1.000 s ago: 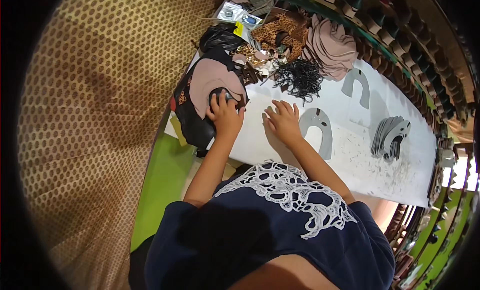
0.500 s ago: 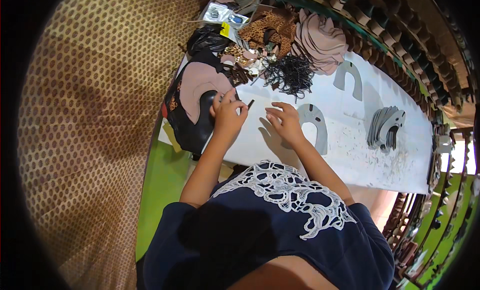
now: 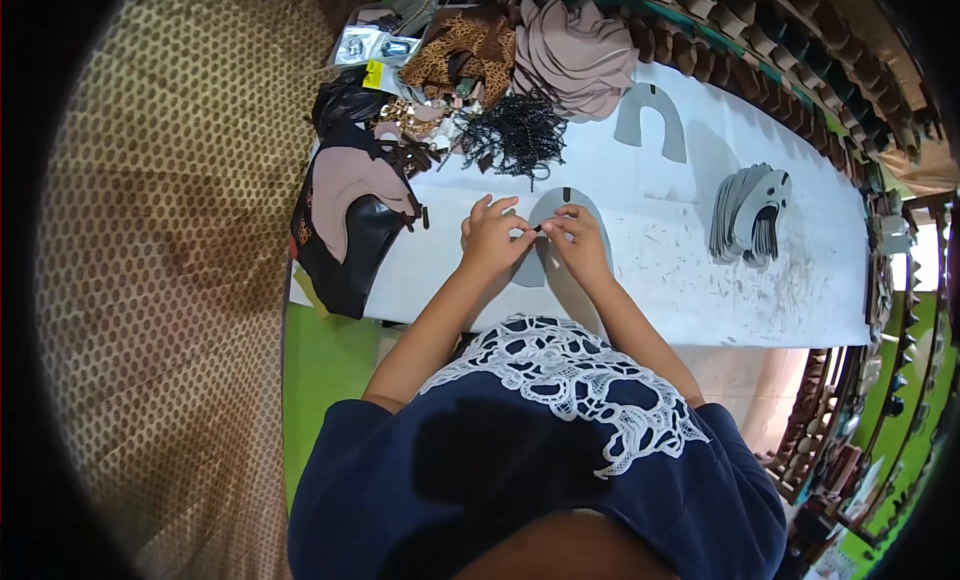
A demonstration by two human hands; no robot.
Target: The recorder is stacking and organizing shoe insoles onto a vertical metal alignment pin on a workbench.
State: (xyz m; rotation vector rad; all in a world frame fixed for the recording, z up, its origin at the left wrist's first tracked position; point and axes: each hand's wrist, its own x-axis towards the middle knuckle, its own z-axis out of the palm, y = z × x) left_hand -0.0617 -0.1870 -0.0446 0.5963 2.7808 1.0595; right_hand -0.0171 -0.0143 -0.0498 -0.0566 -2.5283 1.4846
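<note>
Over a grey U-shaped piece (image 3: 600, 220) on the white table, my two hands meet with their fingertips close together. Between them is a small dark strip (image 3: 538, 227). My left hand (image 3: 492, 240) pinches its left end with thumb and index finger, the other fingers raised. At the other end, the thumb and fingertips of my right hand (image 3: 585, 248) close on it. Another short dark strip (image 3: 566, 194) lies at the top of the grey piece's curve, and one more loose strip (image 3: 425, 218) is on the table to the left. The grey piece is partly hidden by my hands.
A pink curved piece (image 3: 338, 195) rests on black material (image 3: 372, 242) at left. Behind are tangled black strands (image 3: 512, 135), leopard-print pieces (image 3: 462, 55) and stacked pink pieces (image 3: 572, 55). Grey U-shaped pieces (image 3: 745, 215) are stacked at right; one (image 3: 655, 120) lies alone farther back.
My left hand has moved right, away from the pink piece, and come together with my right hand over the grey piece. The dark strip is now between both hands' fingertips. The view has shifted.
</note>
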